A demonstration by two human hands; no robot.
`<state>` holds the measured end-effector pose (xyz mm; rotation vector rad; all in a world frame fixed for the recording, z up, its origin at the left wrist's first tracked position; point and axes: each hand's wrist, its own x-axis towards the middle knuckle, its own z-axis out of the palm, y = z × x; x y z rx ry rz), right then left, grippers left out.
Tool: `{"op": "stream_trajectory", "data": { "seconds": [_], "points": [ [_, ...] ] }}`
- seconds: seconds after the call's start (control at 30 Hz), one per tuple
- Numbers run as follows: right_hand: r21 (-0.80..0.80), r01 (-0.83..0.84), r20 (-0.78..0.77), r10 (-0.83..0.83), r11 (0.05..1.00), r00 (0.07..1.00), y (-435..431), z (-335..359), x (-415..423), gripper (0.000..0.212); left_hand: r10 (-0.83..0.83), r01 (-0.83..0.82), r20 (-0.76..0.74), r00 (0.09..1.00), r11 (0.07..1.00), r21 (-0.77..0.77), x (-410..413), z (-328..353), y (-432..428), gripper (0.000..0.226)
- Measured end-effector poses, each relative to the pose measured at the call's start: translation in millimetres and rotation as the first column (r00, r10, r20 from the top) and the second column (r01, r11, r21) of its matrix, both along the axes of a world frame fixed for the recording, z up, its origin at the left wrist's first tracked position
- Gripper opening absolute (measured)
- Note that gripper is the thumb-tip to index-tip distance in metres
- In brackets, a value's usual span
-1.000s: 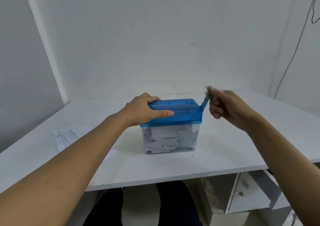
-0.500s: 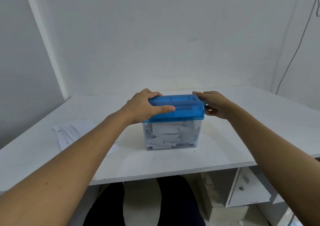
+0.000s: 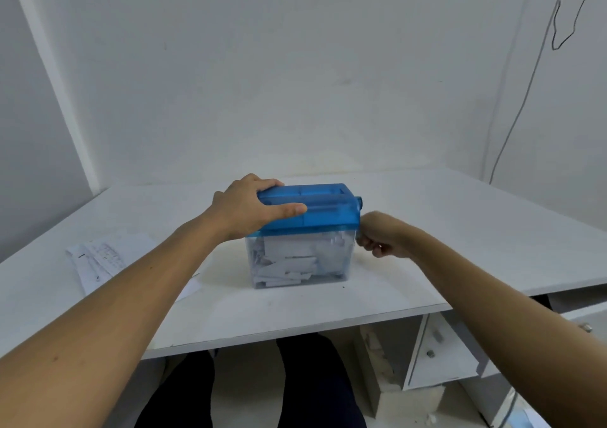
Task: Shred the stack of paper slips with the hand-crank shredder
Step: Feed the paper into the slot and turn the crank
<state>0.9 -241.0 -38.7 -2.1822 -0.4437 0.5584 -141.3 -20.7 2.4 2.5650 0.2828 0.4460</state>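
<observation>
Shredder [image 3: 297, 263], one, mid white counter [image 3: 460, 230]; white corner walls [image 3: 295, 82]. Left hand [image 3: 249, 207] grips its blue lid [image 3: 328, 210]; right hand [image 3: 381, 238] fisted beside it, I cannot tell on what. One slip pile [image 3: 98, 260], left.

On my feed, the person's two forearms show bare from the frame's lower corners to the wrists. The left hand [image 3: 244, 209] and right hand [image 3: 381, 235] are bare too, and the left thumbnail is trimmed short. A small dark speck marks the left forearm [image 3: 98, 312]. Both legs wear dark, near-black trousers [image 3: 312, 388], plain as far as I can tell.
</observation>
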Motion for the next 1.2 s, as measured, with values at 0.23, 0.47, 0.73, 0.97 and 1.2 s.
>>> {"op": "stream_trajectory", "data": {
  "seconds": [0.23, 0.47, 0.73, 0.97, 1.2],
  "points": [
    [-0.117, -0.088, 0.098, 0.099, 0.989, 0.99, -28.1, 4.9, -23.0, 0.038, -0.014, 0.022, -0.144, 0.989, 0.998, 0.054, -1.1, 13.5, 2.2, 0.106],
    [0.397, -0.127, 0.047, 0.119, 0.909, 0.992, -55.6, 41.7, -54.3, 0.041, 0.015, 0.007, -0.198, 0.98, 0.994, 0.106, -2.7, 20.0, -2.6, 0.108],
    [0.382, 0.047, 0.086, -0.087, 0.923, 0.992, -11.3, 67.7, -7.1, 0.046, -0.056, 0.05, -0.157, 0.986, 0.998, -0.043, -1.9, 12.3, -2.3, 0.103],
    [0.214, 0.005, 0.352, -0.082, 0.977, 0.932, -3.6, 101.2, 3.0, 0.037, -0.043, 0.039, -0.157, 0.987, 0.999, -0.03, -5.1, 15.2, -3.6, 0.115],
    [0.224, -0.156, 0.63, -0.021, 0.962, 0.776, 43.3, 121.6, -34.7, 0.022, -0.042, 0.026, -0.181, 0.983, 0.996, -0.09, -13.8, 32.9, -5.6, 0.105]
  ]
}}
